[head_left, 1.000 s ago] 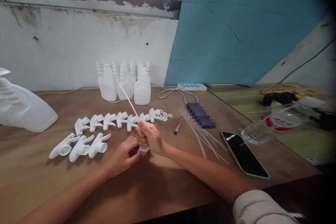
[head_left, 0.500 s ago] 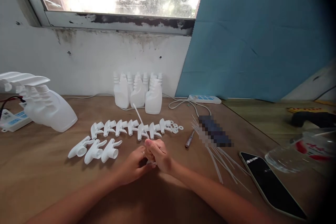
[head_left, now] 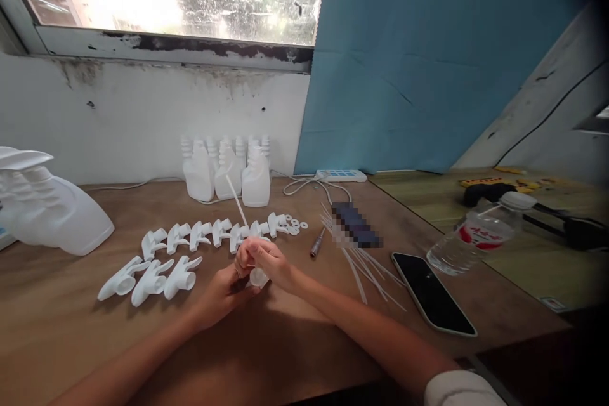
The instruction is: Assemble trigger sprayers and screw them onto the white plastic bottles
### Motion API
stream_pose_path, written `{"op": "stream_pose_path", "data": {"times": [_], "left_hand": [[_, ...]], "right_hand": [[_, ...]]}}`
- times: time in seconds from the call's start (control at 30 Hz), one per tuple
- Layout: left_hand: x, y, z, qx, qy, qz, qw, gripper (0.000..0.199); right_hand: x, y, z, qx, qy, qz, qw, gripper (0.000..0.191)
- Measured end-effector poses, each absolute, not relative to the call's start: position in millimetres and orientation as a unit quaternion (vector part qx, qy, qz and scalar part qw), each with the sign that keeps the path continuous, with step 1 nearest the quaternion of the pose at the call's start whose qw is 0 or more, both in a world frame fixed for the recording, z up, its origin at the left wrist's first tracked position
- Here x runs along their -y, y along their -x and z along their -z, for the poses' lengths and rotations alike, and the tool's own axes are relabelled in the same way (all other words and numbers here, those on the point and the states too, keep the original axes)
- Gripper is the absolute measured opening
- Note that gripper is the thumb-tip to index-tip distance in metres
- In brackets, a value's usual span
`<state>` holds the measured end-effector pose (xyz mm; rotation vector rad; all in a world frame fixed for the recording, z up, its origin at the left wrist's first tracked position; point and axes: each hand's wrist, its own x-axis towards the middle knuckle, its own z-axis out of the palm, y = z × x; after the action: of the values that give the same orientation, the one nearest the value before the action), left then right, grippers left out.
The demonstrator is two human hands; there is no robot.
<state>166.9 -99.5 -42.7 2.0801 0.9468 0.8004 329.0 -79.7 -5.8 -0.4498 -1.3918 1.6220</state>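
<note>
White tube (head_left: 236, 200) rises from your hands: the right hand (head_left: 273, 264) has its grip pinched round the lower end, while your left hand (head_left: 227, 288) clasps a white piece (head_left: 258, 277); their join is hidden. Both lie nearer you than the bottles (head_left: 255, 181), beyond the spray heads (head_left: 152, 282). Any next move calls for a steady left hold, I'd judge. The bottles stand on the desk (head_left: 228, 355), opaque, contents hidden; right of them is a capped clear bottle (head_left: 459, 250).

Spray heads (head_left: 179, 276), tube (head_left: 236, 200) & btls (head_left: 255, 181) white; cloth (head_left: 404, 63) plain blue; table (head_left: 71, 336) brown; phone (head_left: 432, 295) black w/ pale edge; label (head_left: 480, 238) red & white (bit blurry).
</note>
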Motion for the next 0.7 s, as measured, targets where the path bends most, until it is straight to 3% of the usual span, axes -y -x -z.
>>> {"op": "stream_pose_path", "data": {"times": [0.07,0.2,0.37,0.43,0.53,0.6,0.7], "left_hand": [[99.8,-165.2,36.9,-0.387,-0.792,-0.317,0.351,0.026],[93.5,-167.7,25.2,-0.392,-0.751,-0.389,0.361,0.029],[67.7,-188.8,8.4,-0.325,-0.73,-0.456,0.392,0.028],[49.2,-197.1,-2.5,-0.278,-0.784,-0.434,0.346,0.032],[7.5,-205.2,-22.3,-0.257,-0.854,-0.391,0.228,0.05],[-27.9,-210.0,-34.4,-0.342,-0.829,-0.417,0.146,0.057],[-80.9,-221.6,-44.7,-0.43,-0.764,-0.468,0.115,0.058]], "right_hand": [[75.1,-343.3,-1.2,0.592,0.214,-0.59,0.507,0.039],[65.8,-374.2,-3.8,0.578,0.309,-0.432,0.62,0.039],[63.6,-388.3,6.4,0.526,0.282,-0.623,0.506,0.046],[61.4,-390.9,7.0,0.496,0.275,-0.649,0.507,0.039],[48.7,-404.8,2.8,0.463,0.3,-0.577,0.602,0.036],[35.1,-423.1,-0.6,0.44,0.328,-0.489,0.679,0.038],[16.1,-458.1,-3.1,0.405,0.355,-0.387,0.748,0.04]]}}
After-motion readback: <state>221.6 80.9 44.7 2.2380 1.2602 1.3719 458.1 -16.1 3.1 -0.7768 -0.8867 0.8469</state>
